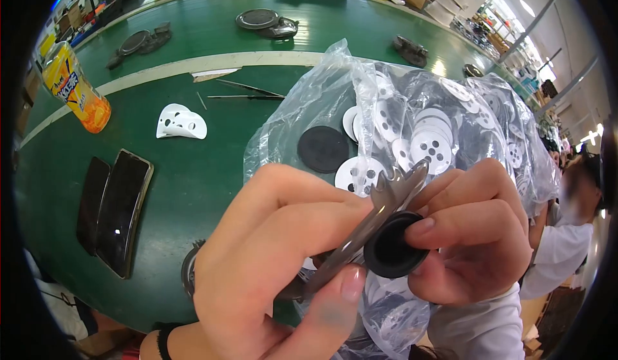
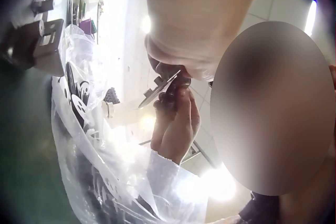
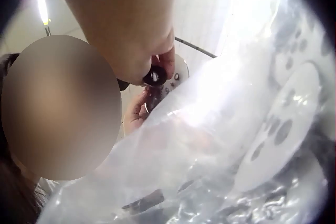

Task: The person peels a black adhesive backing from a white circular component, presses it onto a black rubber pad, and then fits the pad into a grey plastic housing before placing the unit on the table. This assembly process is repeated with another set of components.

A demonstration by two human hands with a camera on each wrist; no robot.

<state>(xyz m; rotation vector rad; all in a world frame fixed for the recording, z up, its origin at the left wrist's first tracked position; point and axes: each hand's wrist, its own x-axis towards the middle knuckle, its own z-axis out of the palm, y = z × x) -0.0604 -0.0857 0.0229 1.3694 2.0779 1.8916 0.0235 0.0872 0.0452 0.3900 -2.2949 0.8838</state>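
Note:
My left hand [image 1: 257, 244] grips a smoky grey, see-through plastic piece [image 1: 347, 247] with a pronged end, held tilted in the middle of the head view. Thumb and fingers of my right hand [image 1: 479, 231] pinch a small black round cap [image 1: 389, 247], its hollow side facing the head camera. The cap lies right against the grey piece in this view. In the right wrist view the black cap [image 3: 155, 76] shows at the right fingertips, beside a pale disc with holes [image 3: 180, 69]. Behind both hands lies a clear plastic bag [image 1: 277, 131] of white discs with holes [image 1: 431, 151].
A larger black disc [image 1: 323, 149] lies by the white discs. Tweezers [image 1: 248, 94], white cut-out pieces [image 1: 181, 123], a phone [image 1: 127, 212] and an orange drink bottle [image 1: 76, 89] are on the green table. Grey assemblies [image 1: 267, 22] sit further back. Another person [image 1: 570, 225] is at the right.

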